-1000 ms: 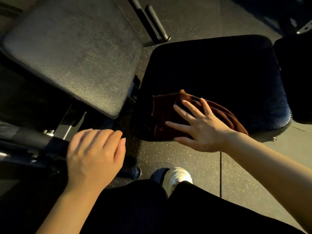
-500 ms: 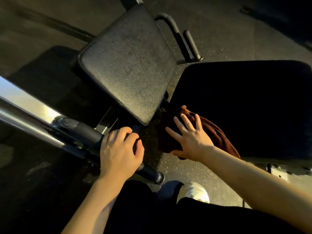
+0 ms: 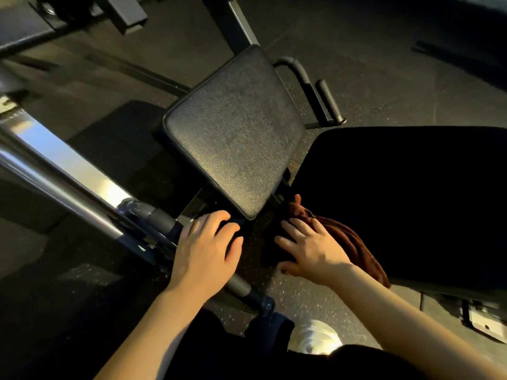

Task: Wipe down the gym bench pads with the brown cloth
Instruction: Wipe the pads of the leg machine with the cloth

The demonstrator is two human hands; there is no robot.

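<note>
This is looking like a gym. Black leather-grain bench pads [image 3: 233, 133] are sitting on steel frames, a chrome bar [image 3: 55, 182] is running off toward the left edge, foam-sleeved handles [image 3: 327, 101] are sticking out behind the pad, and speckled black rubber flooring [image 3: 384, 64] is covering the ground beneath everything.

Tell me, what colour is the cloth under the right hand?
The crumpled towel-like cloth is dark reddish brown, seen in the head view, the only one.
</note>
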